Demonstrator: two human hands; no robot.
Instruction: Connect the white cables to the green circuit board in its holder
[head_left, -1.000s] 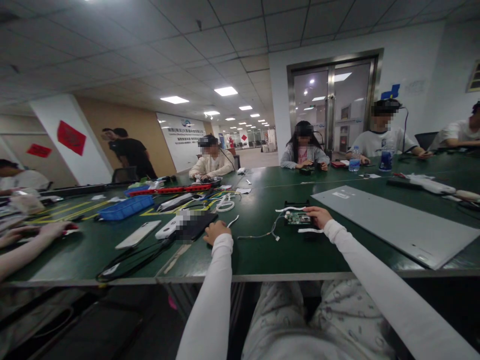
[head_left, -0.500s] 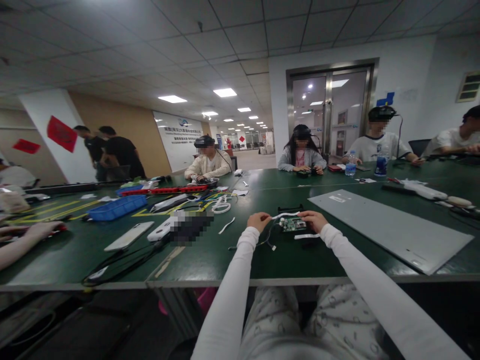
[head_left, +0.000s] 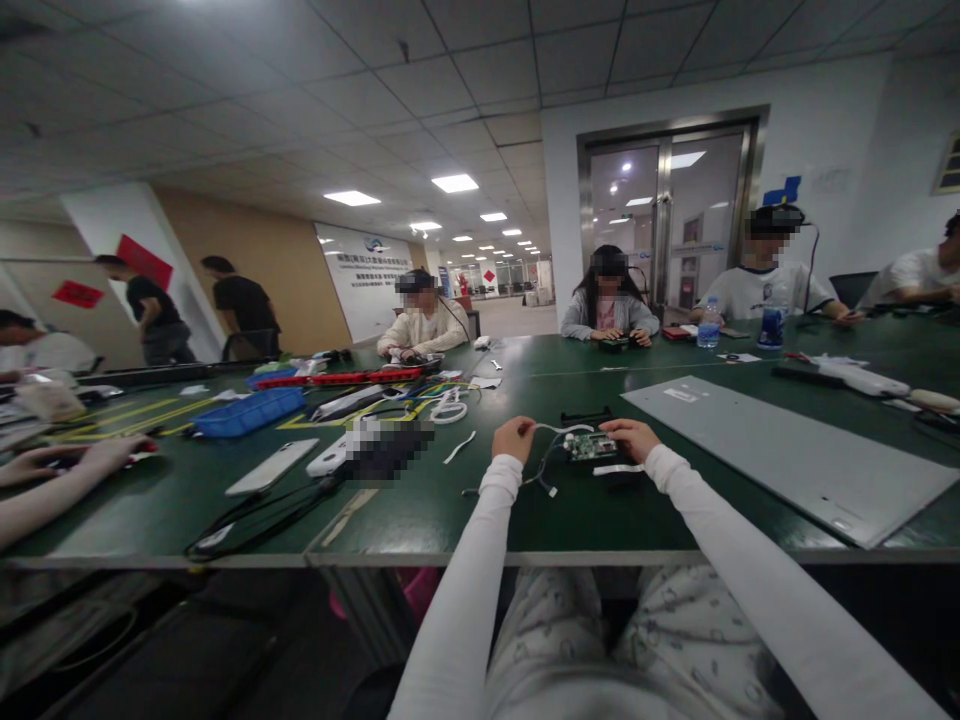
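Observation:
My left hand (head_left: 514, 438) pinches one end of a white flat ribbon cable (head_left: 551, 430). The cable bows across to my right hand (head_left: 632, 440), whose fingertips close around its other end at the top right of a green circuit board (head_left: 589, 447); the exact grip is too small to make out. Grey wires (head_left: 537, 472) trail from the board's left side to a small white connector (head_left: 553, 491). Under my right hand lies a second white strip (head_left: 619, 469). Just behind the board is a black bracket-like part (head_left: 586, 414).
A large grey panel (head_left: 787, 460) lies to the right. On the left are a white phone (head_left: 272, 467), a blue tray (head_left: 249, 412), a coiled white cable (head_left: 449, 405) and a loose white strip (head_left: 459, 447). A co-worker's hands (head_left: 112, 455) work at far left; several people sit opposite.
The ribbon cable has gone from nearly straight to bowed between my hands. My view has turned slightly left. Two people in the background have moved apart.

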